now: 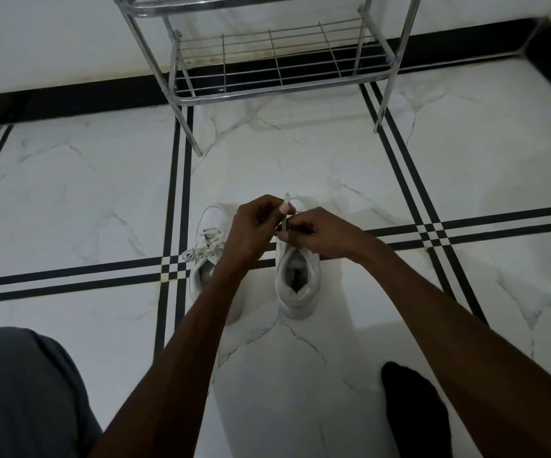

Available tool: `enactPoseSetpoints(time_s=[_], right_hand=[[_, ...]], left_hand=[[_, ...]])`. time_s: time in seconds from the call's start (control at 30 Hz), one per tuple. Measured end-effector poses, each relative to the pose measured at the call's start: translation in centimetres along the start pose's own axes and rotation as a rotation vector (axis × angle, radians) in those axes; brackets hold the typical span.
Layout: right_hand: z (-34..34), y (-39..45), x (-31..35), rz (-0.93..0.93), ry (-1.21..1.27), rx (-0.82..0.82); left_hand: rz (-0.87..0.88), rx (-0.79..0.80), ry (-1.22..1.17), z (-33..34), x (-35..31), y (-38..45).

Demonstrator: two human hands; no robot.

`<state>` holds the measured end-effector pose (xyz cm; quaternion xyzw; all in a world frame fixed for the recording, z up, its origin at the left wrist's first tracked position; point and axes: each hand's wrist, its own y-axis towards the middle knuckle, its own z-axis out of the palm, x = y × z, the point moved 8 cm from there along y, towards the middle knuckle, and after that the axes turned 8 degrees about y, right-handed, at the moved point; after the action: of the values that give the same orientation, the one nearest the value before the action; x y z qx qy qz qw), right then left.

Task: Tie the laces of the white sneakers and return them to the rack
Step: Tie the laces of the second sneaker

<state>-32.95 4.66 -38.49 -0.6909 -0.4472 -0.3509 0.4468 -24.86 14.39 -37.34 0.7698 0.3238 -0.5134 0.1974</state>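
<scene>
While sneakers (297, 276) sit floored, both hands (254, 223) pinch lace (286, 213).

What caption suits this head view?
Both hands, left and right, pinch the lace over the right-side sneaker before the rack.

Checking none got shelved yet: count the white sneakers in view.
2. The left white sneaker and the right white sneaker both stand on the marble floor, before the metal rack; hands hide parts.

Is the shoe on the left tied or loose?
Tied, it seems: the left shoe shows a bow with loops across its top, though the forearm hides part of it.
</scene>
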Motion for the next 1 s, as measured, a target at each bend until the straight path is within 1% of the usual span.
enactPoseSetpoints(time_s=[0.07,0.17,0.23,0.27,0.33,0.43,0.63,0.77,0.87,0.93,1.0], right_hand=[[-0.7,0.2,0.0,-0.006,-0.07,-0.015],[-1.7,0.2,-0.3,-0.024,-0.066,-0.05],[-2.0,0.0,-0.4,-0.027,-0.098,-0.049],[-2.2,-0.1,-0.2,-0.04,-0.137,-0.052],[-3.1,-0.2,-0.1,-0.074,-0.219,-0.122],[-4.3,-0.3,-0.1,-0.106,-0.198,-0.247],[-3.8,-0.4,0.6,-0.129,-0.175,-0.26],[-3.9,-0.2,0.6,-0.136,-0.226,-0.276],[-3.7,-0.2,0.4,-0.147,-0.305,-0.333],[-3.3,-0.4,0.4,-0.177,-0.34,-0.384],[-3.3,-0.5,0.2,-0.208,-0.297,-0.453]], left_hand=[[-0.02,0.058,0.007,0.8,0.6,-0.1],[-0.074,0.091,0.11,1.6,2.1,-0.3],[-0.095,0.109,0.132,1.8,2.9,-0.6],[-0.095,0.103,0.13,1.8,3.0,-0.8],[-0.113,0.081,0.099,1.6,3.2,-0.8],[-0.17,0.077,0.026,1.8,3.1,-0.9],[-0.146,0.081,0.071,2.5,2.6,-0.9],[-0.17,0.059,0.094,2.9,2.6,-0.9],[-0.177,0.033,0.071,3.1,2.9,-0.9],[-0.237,0.009,-0.013,3.0,3.4,-1.1],[-0.3,0.01,-0.069,3.0,4.2,-1.1]])
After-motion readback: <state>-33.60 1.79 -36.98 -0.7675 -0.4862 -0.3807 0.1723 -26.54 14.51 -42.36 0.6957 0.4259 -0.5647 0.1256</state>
